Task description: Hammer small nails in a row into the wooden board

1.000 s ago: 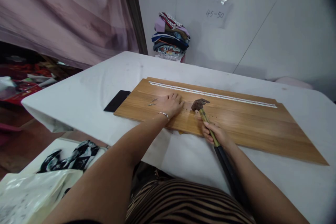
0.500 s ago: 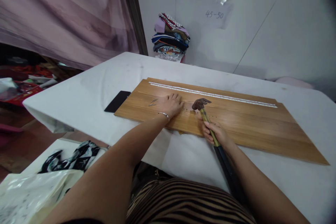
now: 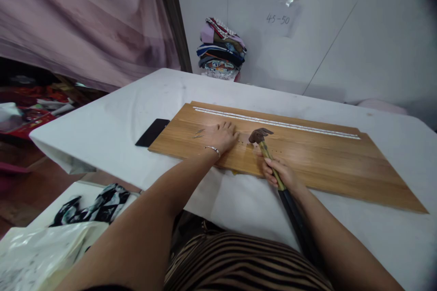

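- The hammer (image 3: 287,200) is gripped by the right hand (image 3: 280,173), fingers wrapped around its handle; its head is held at the middle of the wooden board (image 3: 327,159), though whether the wood is touched cannot be told.
- The left hand (image 3: 225,137) is laid palm down on the board, fingers slightly spread.
- Loose nails (image 3: 198,134) are scattered just beside it.
- The board is supported by the white table (image 3: 116,118).

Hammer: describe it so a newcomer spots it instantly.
On the white-covered table lies a wood-grain board. At its near edge, the right hand grips the hammer partway along the handle. Its claw head and yellow-black handle set it apart from the thin loose nails.
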